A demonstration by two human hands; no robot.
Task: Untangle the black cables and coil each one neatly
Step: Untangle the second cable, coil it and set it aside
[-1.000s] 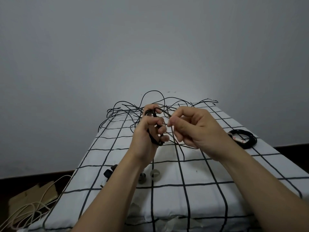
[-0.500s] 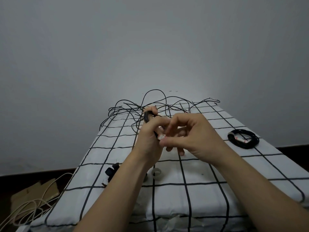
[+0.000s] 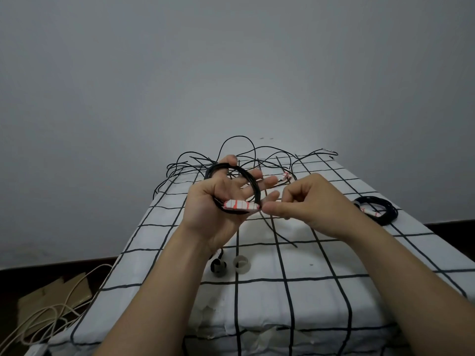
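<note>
My left hand [image 3: 218, 201] is raised palm towards me with spread, straight fingers. A small coil of black cable [image 3: 246, 177] hangs over its thumb and across the fingers. A white strip of tape with red marks [image 3: 240, 205] lies across the bottom of that coil. My right hand [image 3: 311, 201] pinches the strip's right end between thumb and forefinger. A loose tail of cable [image 3: 279, 233] drops from the coil onto the cloth. The tangle of black cables [image 3: 270, 154] lies at the far end of the table.
A taped black coil [image 3: 380, 210] lies at the right on the checked tablecloth [image 3: 321, 291]. A clear tape roll [image 3: 241, 265] and a black roll [image 3: 218, 267] sit below my left wrist. Another taped piece [image 3: 285, 177] lies far back. Beige cable [image 3: 38, 322] and cardboard [image 3: 56, 294] are on the floor, left.
My left hand has turned palm up and spread its fingers, so the coil and its tape strip now show. My right hand has drawn slightly right, pinching the strip's end.
</note>
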